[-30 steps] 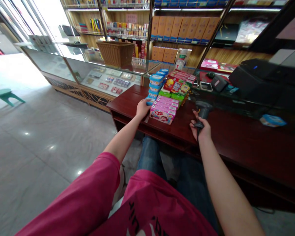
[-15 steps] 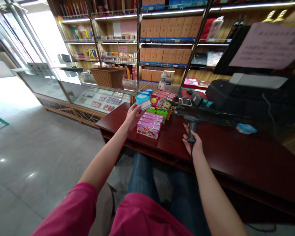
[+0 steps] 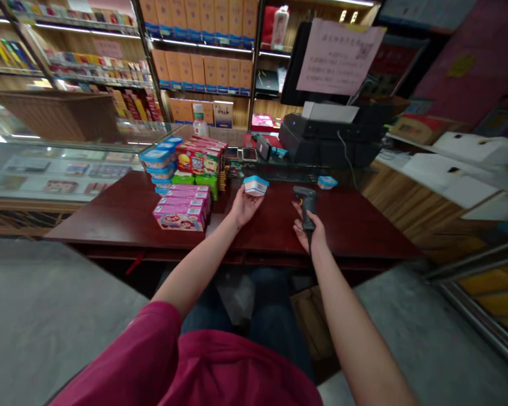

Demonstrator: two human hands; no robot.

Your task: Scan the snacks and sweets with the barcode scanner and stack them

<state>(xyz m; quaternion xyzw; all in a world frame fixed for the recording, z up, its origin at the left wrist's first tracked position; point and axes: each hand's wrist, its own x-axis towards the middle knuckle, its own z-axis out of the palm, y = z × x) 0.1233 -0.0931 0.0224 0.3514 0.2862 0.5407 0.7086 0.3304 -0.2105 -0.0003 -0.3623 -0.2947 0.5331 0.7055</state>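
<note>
My left hand holds a small blue-and-white tub above the dark red counter. My right hand is wrapped round the grip of a black barcode scanner, whose head points towards the tub. To the left stand a stack of the same blue tubs, a row of pink boxes, green packs and colourful snack boxes. One more blue tub lies on the counter to the right of the scanner.
A black printer with a monitor and paper notice stands at the back of the counter. A glass display case runs to the left. Shelves of boxed goods fill the wall behind. White boxes lie at right.
My left hand took a blue tub from the stack and carried it rightward in front of the scanner. The view swung right; my right hand kept hold of the scanner.
</note>
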